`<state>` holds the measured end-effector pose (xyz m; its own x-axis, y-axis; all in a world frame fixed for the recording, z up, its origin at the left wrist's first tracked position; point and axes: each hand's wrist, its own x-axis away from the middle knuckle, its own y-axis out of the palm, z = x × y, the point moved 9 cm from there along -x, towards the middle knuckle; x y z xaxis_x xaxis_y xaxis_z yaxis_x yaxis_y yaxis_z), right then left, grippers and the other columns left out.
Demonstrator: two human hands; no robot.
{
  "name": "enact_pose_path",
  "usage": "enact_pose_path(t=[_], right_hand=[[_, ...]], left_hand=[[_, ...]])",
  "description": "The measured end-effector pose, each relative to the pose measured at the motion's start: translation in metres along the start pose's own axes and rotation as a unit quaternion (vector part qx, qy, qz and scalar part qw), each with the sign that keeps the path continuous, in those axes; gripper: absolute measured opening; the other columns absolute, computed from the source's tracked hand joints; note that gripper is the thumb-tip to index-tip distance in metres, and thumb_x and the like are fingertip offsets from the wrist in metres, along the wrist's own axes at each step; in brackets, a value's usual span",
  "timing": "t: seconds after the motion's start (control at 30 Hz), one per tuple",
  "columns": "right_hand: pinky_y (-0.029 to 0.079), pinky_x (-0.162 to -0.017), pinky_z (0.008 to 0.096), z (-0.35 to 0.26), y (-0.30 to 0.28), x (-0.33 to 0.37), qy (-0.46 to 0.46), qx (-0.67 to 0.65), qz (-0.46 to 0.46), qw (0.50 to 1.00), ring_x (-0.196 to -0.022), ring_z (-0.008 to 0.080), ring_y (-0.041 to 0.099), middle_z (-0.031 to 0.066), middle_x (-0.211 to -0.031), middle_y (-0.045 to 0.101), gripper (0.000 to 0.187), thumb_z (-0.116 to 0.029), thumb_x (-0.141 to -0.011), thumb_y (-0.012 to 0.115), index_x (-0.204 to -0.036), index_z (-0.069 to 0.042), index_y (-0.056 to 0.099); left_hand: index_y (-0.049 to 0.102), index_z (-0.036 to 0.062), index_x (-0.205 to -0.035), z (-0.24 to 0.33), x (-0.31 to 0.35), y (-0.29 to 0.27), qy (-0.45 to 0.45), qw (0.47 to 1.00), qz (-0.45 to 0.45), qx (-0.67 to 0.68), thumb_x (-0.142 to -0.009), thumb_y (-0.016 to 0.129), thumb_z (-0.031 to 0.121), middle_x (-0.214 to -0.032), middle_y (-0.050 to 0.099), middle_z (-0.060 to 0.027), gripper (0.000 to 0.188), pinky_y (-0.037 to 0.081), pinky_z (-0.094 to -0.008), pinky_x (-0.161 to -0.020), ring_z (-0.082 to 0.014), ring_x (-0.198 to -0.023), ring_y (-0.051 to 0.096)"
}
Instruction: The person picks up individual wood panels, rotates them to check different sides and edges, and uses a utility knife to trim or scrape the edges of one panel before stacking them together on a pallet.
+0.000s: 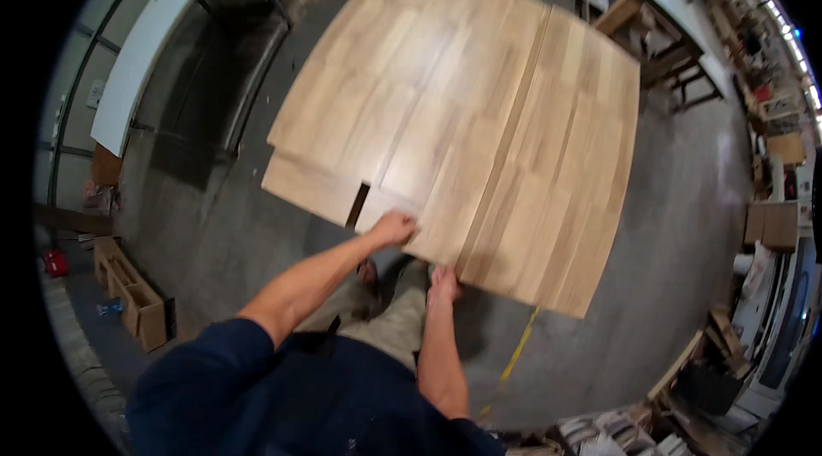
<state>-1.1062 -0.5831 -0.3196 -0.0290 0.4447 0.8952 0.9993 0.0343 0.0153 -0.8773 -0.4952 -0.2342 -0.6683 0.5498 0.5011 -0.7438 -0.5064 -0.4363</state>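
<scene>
A large wooden panel (428,88) with light brown block-pattern grain spreads out in front of me. A long seam or groove (514,122) runs from its far edge to its near edge, with a narrower section (574,148) on the right. Close to the near left side is a dark narrow slot (358,204). My left hand (394,228) is closed, with curled fingers over the wood by the near edge; whatever it may pinch is hidden. Lower and to the right, my right hand (443,283) grips the panel's near edge, its fingertips partly out of sight.
A white-topped table (163,36) stands at the left, and a wooden-legged workbench (659,2) at the far right. A wooden crate-like piece (130,293) sits on the floor at left. Yellow tape (519,346) marks the grey floor. Clutter lines the right side.
</scene>
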Motion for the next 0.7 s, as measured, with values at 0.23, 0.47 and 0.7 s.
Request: enact_pose_path(t=[0.23,0.47,0.7], right_hand=[[0.050,-0.074,0.0288,-0.010,-0.002,0.019,0.011,0.100,0.033,0.994,-0.086,0.0200,0.061,0.0114,-0.096,0.062,0.033,-0.024,-0.086,0.062,-0.108,-0.001,0.054],[0.049,-0.076,0.0298,-0.009,0.000,0.010,-0.007,0.085,-0.015,0.996,-0.088,0.0219,0.061,0.0130,-0.102,0.060,0.038,-0.029,-0.088,0.057,-0.114,-0.002,0.050],[0.050,-0.077,0.0302,-0.004,-0.008,0.009,0.039,0.091,0.005,0.995,-0.089,0.0228,0.062,0.0145,-0.101,0.062,0.037,-0.028,-0.088,0.058,-0.112,-0.002,0.051]], left_hand=[[0.063,-0.0009,-0.080,0.013,-0.035,0.013,-0.064,0.993,0.084,-0.051,-0.069,0.062,0.028,-0.080,0.062,-0.0231,0.030,0.047,-0.0439,-0.073,-0.0378,-0.081,0.059],[0.056,-0.0003,-0.097,0.047,-0.049,-0.001,-0.040,0.986,0.114,-0.112,-0.070,0.061,0.018,-0.090,0.056,-0.0250,0.033,0.045,-0.0472,-0.076,-0.0415,-0.086,0.055],[0.037,0.0169,-0.132,0.101,-0.143,-0.030,0.015,0.985,0.060,-0.162,-0.068,0.067,0.021,-0.122,0.039,-0.0218,0.070,0.045,-0.0404,-0.087,-0.0382,-0.102,0.051]])
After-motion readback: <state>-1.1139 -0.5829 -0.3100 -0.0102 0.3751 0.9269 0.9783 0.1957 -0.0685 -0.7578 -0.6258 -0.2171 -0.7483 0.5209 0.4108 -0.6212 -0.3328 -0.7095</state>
